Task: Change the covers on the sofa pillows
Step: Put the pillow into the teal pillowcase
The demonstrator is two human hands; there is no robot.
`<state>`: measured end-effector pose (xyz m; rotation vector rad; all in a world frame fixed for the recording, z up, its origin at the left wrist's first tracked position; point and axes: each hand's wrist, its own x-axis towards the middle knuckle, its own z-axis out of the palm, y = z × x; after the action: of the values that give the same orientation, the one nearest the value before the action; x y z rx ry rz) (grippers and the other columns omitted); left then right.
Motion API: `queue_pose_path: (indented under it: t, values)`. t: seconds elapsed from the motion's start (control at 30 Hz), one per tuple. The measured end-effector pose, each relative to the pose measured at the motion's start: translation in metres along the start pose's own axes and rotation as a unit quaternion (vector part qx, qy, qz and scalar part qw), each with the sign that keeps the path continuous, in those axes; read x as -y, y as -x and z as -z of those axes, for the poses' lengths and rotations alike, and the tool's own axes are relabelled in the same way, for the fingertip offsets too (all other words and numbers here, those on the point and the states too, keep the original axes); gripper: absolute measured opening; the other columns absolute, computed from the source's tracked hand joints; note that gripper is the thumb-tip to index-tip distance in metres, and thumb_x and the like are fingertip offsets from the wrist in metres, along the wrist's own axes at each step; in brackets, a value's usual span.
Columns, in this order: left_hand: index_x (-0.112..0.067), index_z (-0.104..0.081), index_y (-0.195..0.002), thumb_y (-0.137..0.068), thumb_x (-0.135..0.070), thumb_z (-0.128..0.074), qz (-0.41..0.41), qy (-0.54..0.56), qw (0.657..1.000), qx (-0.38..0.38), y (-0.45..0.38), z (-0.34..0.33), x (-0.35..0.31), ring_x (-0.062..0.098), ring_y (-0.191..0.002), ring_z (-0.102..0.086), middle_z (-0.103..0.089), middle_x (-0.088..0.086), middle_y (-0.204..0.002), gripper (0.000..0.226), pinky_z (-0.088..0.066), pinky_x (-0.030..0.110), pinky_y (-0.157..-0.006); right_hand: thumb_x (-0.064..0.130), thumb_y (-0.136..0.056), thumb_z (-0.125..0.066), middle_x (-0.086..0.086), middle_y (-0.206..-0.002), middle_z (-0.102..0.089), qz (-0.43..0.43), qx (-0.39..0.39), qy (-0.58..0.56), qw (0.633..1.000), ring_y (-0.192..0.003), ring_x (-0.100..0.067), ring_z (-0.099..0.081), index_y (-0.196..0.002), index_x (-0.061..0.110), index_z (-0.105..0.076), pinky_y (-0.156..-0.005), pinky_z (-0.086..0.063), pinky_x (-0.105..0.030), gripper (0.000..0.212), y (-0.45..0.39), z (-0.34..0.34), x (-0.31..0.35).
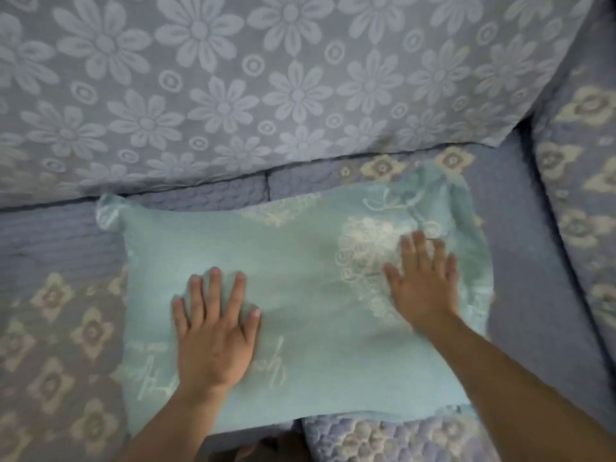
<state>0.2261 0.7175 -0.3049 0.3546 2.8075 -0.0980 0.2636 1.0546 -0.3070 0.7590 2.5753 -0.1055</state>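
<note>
A pillow in a pale teal cover (310,271) with white lace-like embroidery and script lies flat on the sofa seat (46,235). My left hand (216,331) presses palm-down on its lower left part, fingers straight and spread. On the right part, over the white embroidered patch, my right hand (421,281) lies flat with straight fingers. Neither hand holds anything.
The sofa seat wears a quilted lavender cover with cream flowers. A back cushion (266,78) in grey-blue daisy fabric stands behind the pillow. The armrest (580,181) rises at the right. The seat's front edge runs just below the pillow.
</note>
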Motion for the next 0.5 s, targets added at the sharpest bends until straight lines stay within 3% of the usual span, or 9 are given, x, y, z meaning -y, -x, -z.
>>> queue_pose_path:
  t: [0.03,0.07,0.1,0.17,0.23,0.33,0.5]
  values:
    - [-0.030,-0.034,-0.157,-0.097,-0.060,-0.032,0.020,-0.016,1.000,0.016,0.000,-0.005,0.009,0.040,-0.153,-0.015,-0.024,0.011,-0.166,0.067,-0.009,0.062,-0.121,0.064,-0.097,-0.004,-0.009,-0.169,-0.004,-0.108,0.047,-0.022,0.993,-0.153,-0.038,-0.003,-0.161,0.025,-0.006,-0.120,-0.009,-0.060,0.075,-0.014,-0.002,-0.028]
    - [-0.031,-0.031,-0.158,-0.098,-0.061,-0.026,0.051,-0.011,0.998,0.035,-0.003,-0.006,0.017,0.039,-0.154,-0.011,-0.018,0.010,-0.168,0.068,-0.008,0.064,-0.121,0.063,-0.097,-0.006,-0.012,-0.168,-0.009,-0.152,0.064,-0.047,0.985,-0.152,-0.039,-0.007,-0.160,0.024,-0.010,-0.119,-0.010,-0.060,0.074,-0.021,0.004,-0.041]
    - [-0.032,-0.026,-0.159,-0.099,-0.061,-0.021,0.089,0.008,0.995,0.050,-0.005,-0.003,0.020,0.039,-0.155,-0.006,-0.010,0.009,-0.169,0.067,-0.008,0.064,-0.120,0.060,-0.099,-0.012,-0.015,-0.166,-0.013,-0.142,0.030,-0.070,0.987,-0.150,-0.041,-0.012,-0.159,0.022,-0.017,-0.119,-0.012,-0.060,0.072,-0.021,0.013,-0.044]
    - [-0.029,-0.025,-0.160,-0.101,-0.056,-0.025,0.124,0.063,0.990,0.013,-0.001,0.018,0.004,0.041,-0.154,-0.005,-0.006,0.013,-0.169,0.065,-0.008,0.064,-0.121,0.049,-0.100,-0.028,-0.021,-0.162,-0.021,-0.042,-0.108,-0.100,0.988,-0.148,-0.043,-0.019,-0.155,0.016,-0.031,-0.119,-0.018,-0.061,0.064,0.004,0.033,-0.023]
    - [-0.027,-0.032,-0.158,-0.100,-0.053,-0.038,0.058,0.079,0.994,-0.057,0.015,0.033,-0.031,0.042,-0.154,-0.011,-0.016,0.016,-0.167,0.064,-0.007,0.061,-0.123,0.043,-0.102,-0.037,-0.022,-0.163,-0.019,0.052,-0.183,-0.138,0.972,-0.151,-0.042,-0.013,-0.156,0.017,-0.032,-0.121,-0.015,-0.059,0.060,0.054,0.042,0.015]
    - [-0.030,-0.035,-0.156,-0.099,-0.054,-0.046,-0.029,0.040,0.995,-0.085,0.021,0.016,-0.042,0.040,-0.154,-0.012,-0.021,0.013,-0.167,0.063,-0.009,0.064,-0.122,0.052,-0.101,-0.034,-0.016,-0.167,-0.007,0.143,-0.138,-0.092,0.976,-0.154,-0.040,0.003,-0.159,0.025,-0.018,-0.123,-0.001,-0.058,0.067,0.091,0.031,0.068]
    - [-0.029,-0.028,-0.159,-0.099,-0.059,-0.043,0.053,-0.053,0.993,-0.092,-0.053,-0.063,0.033,0.046,-0.152,-0.016,-0.019,0.019,-0.166,0.069,-0.014,0.073,-0.114,0.067,-0.098,-0.012,-0.005,-0.168,0.014,0.063,-0.067,0.027,0.995,-0.153,-0.035,0.016,-0.161,0.029,0.002,-0.121,-0.003,-0.063,0.074,-0.011,-0.057,0.027]
